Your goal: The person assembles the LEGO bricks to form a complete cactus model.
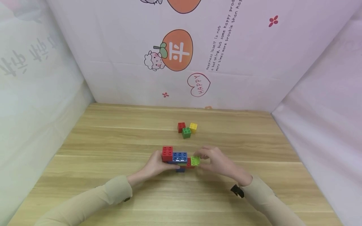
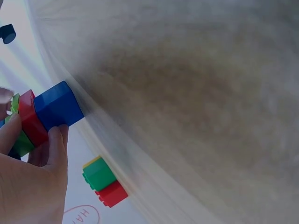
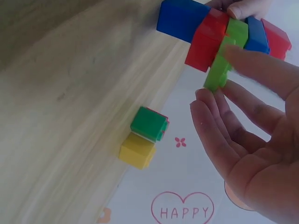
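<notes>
My left hand (image 1: 154, 165) grips a stack of joined toy building bricks from its left side, thumb along the near side. On top of the stack sit a red brick (image 1: 167, 153) at the left and a blue brick (image 1: 179, 155). Lower down are a green brick (image 3: 238, 31), a red brick (image 3: 208, 39) and, at the bottom, a blue brick (image 2: 58, 105). At the right end my right hand (image 1: 218, 161) pinches a thin lime-green brick (image 1: 195, 161) between thumb and fingers. That brick lies against the lower red one, studs up in the head view.
Beyond the hands, a red brick (image 1: 181, 126), a green brick (image 1: 186, 132) and a yellow brick (image 1: 193, 127) stand close together on the wooden table (image 1: 127, 125). Printed white cloth (image 1: 118, 78) forms walls at the back and both sides.
</notes>
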### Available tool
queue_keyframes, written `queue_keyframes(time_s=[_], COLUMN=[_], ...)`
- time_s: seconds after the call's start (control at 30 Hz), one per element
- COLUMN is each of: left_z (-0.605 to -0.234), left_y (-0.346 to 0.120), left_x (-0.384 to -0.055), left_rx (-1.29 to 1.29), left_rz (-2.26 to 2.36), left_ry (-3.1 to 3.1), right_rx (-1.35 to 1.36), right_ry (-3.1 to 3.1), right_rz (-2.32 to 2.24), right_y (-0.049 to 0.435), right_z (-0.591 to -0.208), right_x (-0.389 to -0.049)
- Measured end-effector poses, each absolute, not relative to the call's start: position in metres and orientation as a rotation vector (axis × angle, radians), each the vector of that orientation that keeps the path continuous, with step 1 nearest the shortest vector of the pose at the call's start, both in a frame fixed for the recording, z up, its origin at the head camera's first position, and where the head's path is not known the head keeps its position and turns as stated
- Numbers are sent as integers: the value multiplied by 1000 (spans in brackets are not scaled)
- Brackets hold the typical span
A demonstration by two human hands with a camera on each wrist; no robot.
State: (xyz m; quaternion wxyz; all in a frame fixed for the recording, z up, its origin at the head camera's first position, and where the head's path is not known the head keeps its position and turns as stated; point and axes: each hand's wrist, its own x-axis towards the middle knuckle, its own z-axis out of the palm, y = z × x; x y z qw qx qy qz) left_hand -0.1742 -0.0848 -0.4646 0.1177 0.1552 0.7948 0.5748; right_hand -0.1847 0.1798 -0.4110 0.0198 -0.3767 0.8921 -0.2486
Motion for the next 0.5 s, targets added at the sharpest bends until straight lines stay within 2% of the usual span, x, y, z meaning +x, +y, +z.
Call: queue_keyframes(time_s=[0.17,0.5], left_z=[-464,-463], left_y=[-86,-86], left_x=[-175,-177], left_rx=[446,408], left_rz=[1701,1703], left_ry=[2305,2294], right_rx=[-1193,-1006], right_ry=[2827,2872], right_rz=[-828,-1005], right_y=[185,191], right_z=[-408,-414], right_x=[-194,-238])
